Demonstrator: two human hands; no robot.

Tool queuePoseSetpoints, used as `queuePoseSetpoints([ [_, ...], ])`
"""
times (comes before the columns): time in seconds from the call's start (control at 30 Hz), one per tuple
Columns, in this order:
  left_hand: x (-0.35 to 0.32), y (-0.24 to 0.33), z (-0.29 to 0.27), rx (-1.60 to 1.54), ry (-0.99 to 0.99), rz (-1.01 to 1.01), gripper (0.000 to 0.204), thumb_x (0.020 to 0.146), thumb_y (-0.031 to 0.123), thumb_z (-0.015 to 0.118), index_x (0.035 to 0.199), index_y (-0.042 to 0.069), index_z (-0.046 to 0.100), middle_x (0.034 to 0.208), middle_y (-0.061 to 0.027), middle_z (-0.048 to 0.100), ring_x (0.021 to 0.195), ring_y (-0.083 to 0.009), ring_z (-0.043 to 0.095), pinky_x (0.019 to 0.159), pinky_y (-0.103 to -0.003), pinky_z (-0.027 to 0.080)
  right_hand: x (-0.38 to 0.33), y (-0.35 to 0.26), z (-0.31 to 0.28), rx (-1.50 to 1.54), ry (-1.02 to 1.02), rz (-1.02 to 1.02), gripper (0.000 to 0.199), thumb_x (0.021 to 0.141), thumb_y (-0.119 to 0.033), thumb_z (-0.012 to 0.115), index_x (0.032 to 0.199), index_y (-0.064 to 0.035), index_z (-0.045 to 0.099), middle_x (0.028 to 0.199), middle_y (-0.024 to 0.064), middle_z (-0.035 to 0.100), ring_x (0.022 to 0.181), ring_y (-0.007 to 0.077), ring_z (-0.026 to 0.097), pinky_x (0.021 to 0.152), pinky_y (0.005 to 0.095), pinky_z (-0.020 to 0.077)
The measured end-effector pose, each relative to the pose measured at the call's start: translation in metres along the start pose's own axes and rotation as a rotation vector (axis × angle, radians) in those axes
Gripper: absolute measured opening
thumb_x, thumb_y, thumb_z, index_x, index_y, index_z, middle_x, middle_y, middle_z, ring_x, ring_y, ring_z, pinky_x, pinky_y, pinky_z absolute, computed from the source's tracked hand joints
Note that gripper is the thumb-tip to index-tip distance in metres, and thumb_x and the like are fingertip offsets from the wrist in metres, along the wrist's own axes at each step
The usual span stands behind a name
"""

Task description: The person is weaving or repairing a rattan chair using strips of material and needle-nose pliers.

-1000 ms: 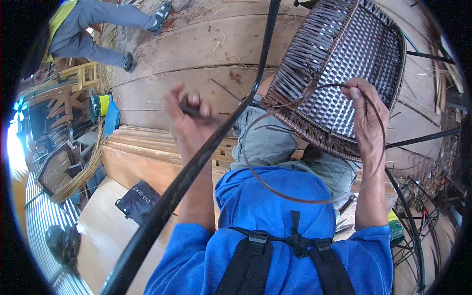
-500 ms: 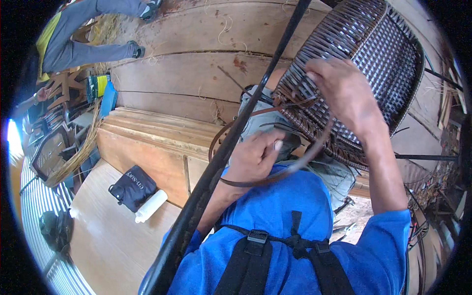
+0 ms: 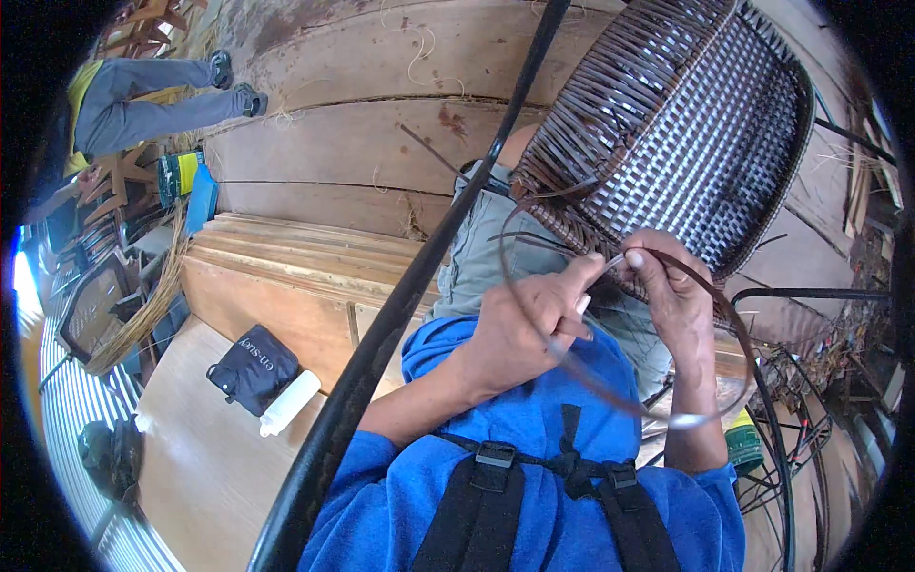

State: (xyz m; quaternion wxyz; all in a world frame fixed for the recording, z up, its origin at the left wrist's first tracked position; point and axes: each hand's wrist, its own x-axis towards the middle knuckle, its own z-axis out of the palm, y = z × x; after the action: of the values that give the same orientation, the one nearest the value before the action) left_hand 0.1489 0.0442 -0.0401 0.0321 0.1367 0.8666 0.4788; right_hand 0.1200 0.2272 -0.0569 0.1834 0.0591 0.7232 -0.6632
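Note:
A dark brown woven wicker seat or basket (image 3: pixel 705 157) leans across my lap, its checkered weave facing up and its wrapped edge toward me. From its near left corner runs a long flat brown weaving strip (image 3: pixel 742 334), which curves in a wide loop below my hands. Thumb and fingers of my right hand (image 3: pixel 675 291) pinch this strip close to the seat's lower edge. Just left of it, my left hand (image 3: pixel 534 319) has its fingertips at a thin, light-looking length of the strip. The exact grip there is partly hidden.
A black metal bar (image 3: pixel 419 296) crosses diagonally in front of me. Stacked wooden boards (image 3: pixel 305 250) stand left, beside a panel carrying a black pouch (image 3: pixel 254 367) and a white bottle (image 3: pixel 291 403). Another person's legs (image 3: pixel 152 95) show at upper left. Thin metal frames (image 3: pixel 810 294) lie at right.
My right hand has come down from the seat's edge toward my lap, drawing the strip with it. My left hand has moved right to meet it. The strip's loop now swings farther right.

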Motion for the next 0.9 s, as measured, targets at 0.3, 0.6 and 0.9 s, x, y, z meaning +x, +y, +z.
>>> queuePoseSetpoints([
  [0.3, -0.003, -0.002, -0.003, -0.326, -0.386, 0.025, 0.024, 0.081, 0.014, 0.067, 0.102, 0.005, 0.063, 0.091, -0.0113, 0.062, 0.080, -0.0281, 0.063, 0.069, -0.035, 0.050, 0.001, 0.022, 0.000, 0.178, -0.112, 0.116, 0.012, 0.093, -0.008, 0.054, 0.099, 0.0004, 0.059, 0.080, 0.0048, 0.062, 0.070, 0.0100, 0.056, 0.064, 0.0227, 0.0476],
  [0.6, 0.001, -0.005, 0.002, -0.238, -0.454, -0.091, 0.020, 0.084, 0.016, 0.062, 0.102, 0.008, 0.064, 0.087, -0.0104, 0.063, 0.079, -0.0254, 0.063, 0.069, -0.034, 0.050, -0.006, 0.005, -0.006, 0.085, -0.101, -0.067, 0.017, 0.092, -0.015, 0.055, 0.091, 0.0011, 0.060, 0.078, 0.0055, 0.060, 0.070, 0.0111, 0.057, 0.064, 0.0237, 0.0487],
  [0.9, -0.020, 0.002, -0.015, -0.301, -0.287, -0.281, 0.038, 0.085, 0.009, 0.059, 0.122, 0.008, 0.049, 0.099, -0.0076, 0.063, 0.082, -0.0170, 0.060, 0.070, -0.029, 0.048, -0.002, -0.015, -0.008, -0.048, -0.042, 0.016, 0.012, 0.089, -0.007, 0.058, 0.095, 0.0029, 0.062, 0.079, 0.0066, 0.062, 0.069, 0.0120, 0.059, 0.064, 0.0247, 0.0493],
])
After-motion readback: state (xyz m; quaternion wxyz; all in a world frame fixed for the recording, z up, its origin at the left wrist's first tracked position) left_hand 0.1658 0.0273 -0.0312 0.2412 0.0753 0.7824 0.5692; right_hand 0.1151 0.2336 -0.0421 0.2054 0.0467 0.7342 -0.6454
